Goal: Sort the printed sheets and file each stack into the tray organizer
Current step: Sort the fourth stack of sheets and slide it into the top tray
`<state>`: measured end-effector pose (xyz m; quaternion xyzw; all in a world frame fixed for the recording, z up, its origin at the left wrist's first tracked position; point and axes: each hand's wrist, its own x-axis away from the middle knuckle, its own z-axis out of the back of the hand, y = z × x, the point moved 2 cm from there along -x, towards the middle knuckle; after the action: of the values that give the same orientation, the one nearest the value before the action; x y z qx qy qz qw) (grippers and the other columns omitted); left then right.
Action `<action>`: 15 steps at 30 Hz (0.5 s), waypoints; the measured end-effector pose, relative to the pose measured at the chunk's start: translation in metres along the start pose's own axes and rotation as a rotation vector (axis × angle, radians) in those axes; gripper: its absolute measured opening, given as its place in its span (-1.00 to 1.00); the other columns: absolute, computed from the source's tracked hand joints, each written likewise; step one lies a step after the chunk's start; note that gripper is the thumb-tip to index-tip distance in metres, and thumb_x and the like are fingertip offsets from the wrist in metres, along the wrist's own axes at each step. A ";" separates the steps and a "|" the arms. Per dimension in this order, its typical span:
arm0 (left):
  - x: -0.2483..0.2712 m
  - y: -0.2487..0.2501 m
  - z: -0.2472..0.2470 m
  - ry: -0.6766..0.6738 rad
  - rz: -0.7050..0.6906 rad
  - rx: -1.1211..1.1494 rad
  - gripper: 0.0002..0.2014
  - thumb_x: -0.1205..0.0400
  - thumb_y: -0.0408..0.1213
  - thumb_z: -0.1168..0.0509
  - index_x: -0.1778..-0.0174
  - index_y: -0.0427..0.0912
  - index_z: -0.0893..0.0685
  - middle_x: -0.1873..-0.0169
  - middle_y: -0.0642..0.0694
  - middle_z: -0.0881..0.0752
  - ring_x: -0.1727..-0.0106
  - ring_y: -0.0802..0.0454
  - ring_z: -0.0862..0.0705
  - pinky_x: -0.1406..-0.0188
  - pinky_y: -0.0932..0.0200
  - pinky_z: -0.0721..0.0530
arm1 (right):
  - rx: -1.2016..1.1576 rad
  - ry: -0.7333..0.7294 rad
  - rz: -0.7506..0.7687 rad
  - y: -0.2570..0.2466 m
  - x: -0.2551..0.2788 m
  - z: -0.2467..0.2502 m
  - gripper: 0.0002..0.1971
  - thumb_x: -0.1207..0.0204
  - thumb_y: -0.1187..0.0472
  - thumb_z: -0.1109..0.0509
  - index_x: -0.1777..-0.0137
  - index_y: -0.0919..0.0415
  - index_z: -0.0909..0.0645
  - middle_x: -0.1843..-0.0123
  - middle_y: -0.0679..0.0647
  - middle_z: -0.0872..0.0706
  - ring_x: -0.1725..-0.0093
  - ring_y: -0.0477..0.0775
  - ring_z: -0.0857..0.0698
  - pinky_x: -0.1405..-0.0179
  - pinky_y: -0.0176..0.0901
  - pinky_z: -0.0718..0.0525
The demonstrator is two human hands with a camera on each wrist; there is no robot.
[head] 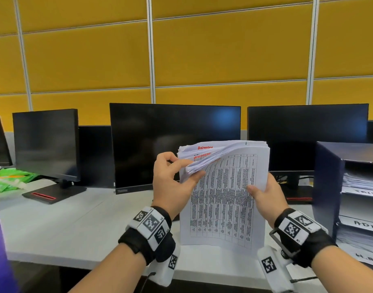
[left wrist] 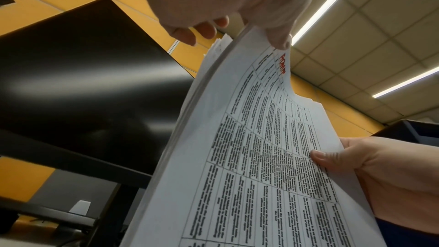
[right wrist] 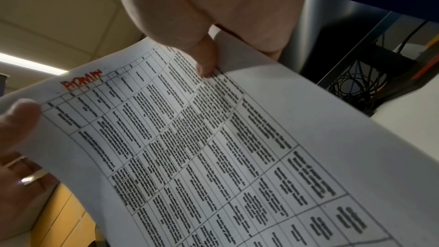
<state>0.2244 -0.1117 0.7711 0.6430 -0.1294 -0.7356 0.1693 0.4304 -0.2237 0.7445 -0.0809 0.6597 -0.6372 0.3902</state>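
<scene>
A stack of printed sheets [head: 223,199] stands upright on the white desk [head: 75,225], its front page a table of text. Red "ADMIN" is written at the tops of several pages [head: 205,148]. My right hand [head: 263,195] grips the stack's right edge, thumb on the front page [right wrist: 206,63]. My left hand [head: 172,178] pinches the top left corners and bends several sheets back, thumb on the front [left wrist: 277,38]. The stack [left wrist: 261,157] fills both wrist views [right wrist: 213,147]. The dark blue tray organizer [head: 329,187] stands at the right, with paper stacks on shelves labelled "ADM" [head: 367,225] and "H.R" [head: 365,258].
Several dark monitors [head: 175,144] line the back of the desk before a yellow partition wall [head: 223,49]. Green packets [head: 10,178] lie at the far left. A monitor base with a red stripe [head: 44,195] sits left of centre. Cables [right wrist: 356,85] hang behind the desk.
</scene>
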 end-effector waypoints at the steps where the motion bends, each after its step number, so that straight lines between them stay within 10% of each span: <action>1: 0.000 0.002 0.000 -0.011 -0.018 0.005 -0.75 -0.43 0.00 -0.52 0.02 0.04 -0.81 0.03 0.20 -0.40 -0.07 0.09 -0.50 0.04 0.17 -0.70 | 0.006 0.003 0.001 0.000 0.000 0.000 -0.62 -0.61 0.42 -0.26 -0.38 0.15 -0.42 -0.16 0.00 -0.60 -0.18 0.06 -0.60 -0.10 -0.01 -0.56; 15: 0.010 -0.006 -0.006 -0.249 0.276 0.378 -0.86 -0.52 -0.43 -0.47 0.14 -0.08 -0.73 0.19 0.11 -0.75 0.12 0.34 -0.70 0.19 0.45 -0.68 | -0.031 -0.058 0.011 0.004 -0.001 0.004 -0.60 -0.59 0.41 -0.29 -0.40 0.16 -0.42 -0.18 0.05 -0.63 -0.16 0.07 -0.63 -0.03 -0.04 -0.59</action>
<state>0.2283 -0.1105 0.7589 0.5438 -0.3709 -0.7419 0.1279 0.4353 -0.2260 0.7413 -0.1020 0.6582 -0.6222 0.4113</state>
